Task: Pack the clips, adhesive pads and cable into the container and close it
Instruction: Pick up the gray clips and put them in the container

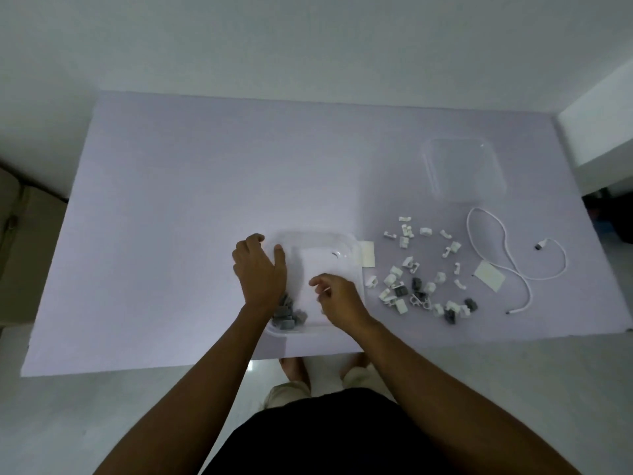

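Left hand (260, 269) lies palm-down on the left rim of the clear container (352, 248), fingers spread, thumb inside. Right hand (337, 296) hovers over the container, fingers pinched on a small white clip (324, 289). Grey clips (286, 313) inside; loose clips (421, 272), adhesive pad (489, 276), cable (513, 265), lid (462, 169) on counter (205, 186).

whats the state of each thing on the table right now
container: open, lid off, grey clips in its near left corner
lid: lying apart at far right
grey clips in container: packed
loose clips: scattered on the table
cable: loose, unpacked
adhesive pad: on the table by the cable
left hand: steadying the container
right hand: over the container, pinching something small
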A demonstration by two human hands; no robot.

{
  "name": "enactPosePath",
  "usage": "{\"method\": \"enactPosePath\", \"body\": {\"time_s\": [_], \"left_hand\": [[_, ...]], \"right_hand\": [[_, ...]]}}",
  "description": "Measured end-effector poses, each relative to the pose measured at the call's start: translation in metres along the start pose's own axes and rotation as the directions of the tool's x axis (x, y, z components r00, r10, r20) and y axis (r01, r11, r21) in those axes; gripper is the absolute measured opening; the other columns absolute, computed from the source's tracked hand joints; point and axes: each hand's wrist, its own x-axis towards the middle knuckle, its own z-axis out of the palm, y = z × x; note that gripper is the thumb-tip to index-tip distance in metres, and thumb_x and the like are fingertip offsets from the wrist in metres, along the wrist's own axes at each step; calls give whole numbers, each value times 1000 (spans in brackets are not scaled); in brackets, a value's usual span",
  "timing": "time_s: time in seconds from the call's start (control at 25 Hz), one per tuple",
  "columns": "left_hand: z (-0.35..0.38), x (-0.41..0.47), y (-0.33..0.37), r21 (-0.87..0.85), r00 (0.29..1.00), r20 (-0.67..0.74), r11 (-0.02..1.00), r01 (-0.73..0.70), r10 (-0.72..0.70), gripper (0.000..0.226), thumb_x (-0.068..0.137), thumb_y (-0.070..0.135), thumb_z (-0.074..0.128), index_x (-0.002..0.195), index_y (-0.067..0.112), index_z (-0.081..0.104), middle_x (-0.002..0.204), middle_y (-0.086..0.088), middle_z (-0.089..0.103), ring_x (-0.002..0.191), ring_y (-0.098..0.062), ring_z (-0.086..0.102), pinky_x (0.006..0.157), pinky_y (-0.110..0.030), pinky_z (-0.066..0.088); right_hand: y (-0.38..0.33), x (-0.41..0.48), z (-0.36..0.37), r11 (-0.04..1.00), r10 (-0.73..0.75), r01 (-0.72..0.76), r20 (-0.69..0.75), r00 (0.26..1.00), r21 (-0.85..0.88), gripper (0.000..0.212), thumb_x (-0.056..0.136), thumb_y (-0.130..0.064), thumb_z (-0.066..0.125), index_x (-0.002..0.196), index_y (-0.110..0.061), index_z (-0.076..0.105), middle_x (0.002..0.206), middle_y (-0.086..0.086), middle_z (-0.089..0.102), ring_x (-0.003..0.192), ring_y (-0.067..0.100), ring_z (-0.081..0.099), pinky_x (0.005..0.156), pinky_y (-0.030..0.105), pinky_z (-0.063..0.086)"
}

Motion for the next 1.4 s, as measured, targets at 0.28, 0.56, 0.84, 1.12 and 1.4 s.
{"method": "enactPosePath", "body": {"time_s": [0.28,0.56,0.84,1.12,1.4], "left_hand": [[51,-32,106,-207,844,376,922,-327,384,8,92,22,58,87,17,61,80,3,62,73,-13,57,67,-31,51],[144,-84,138,-14,599,713,861,-508,365,20,91,36,59,82,19,64,81,-3,69,76,-21,64,63,-29,44],[193,-116,142,178,621,722,784,-595,307,16,89,29,62,102,19,63,102,-4,65,92,-25,64,73,-35,47],[205,-114,138,236,686,691,826,-512,228,18,89,21,59,106,18,53,97,-7,61,82,-29,63,70,-41,54],[210,-123,148,274,689,667,767,-581,283,40,90,23,66,125,14,49,112,-11,54,85,-28,65,66,-35,51]], "right_hand": [[73,-28,-99,998,-32,57,-535,844,30,26,88,6,57,96,-13,74,93,-6,70,83,7,63,78,4,42],[194,-58,-143,962,188,-272,-654,732,-27,30,84,5,62,109,-9,73,111,17,66,110,33,61,94,31,48],[236,-47,-142,970,157,-232,-531,833,-77,23,84,-6,65,104,-15,71,105,12,64,101,31,61,84,35,52],[228,-42,-163,949,165,13,-531,831,316,18,83,-1,69,87,-14,57,79,7,59,70,19,58,65,20,51],[257,-46,-204,780,384,-27,-444,810,625,15,88,-3,54,76,-8,60,64,5,56,60,20,50,61,30,44]]}}
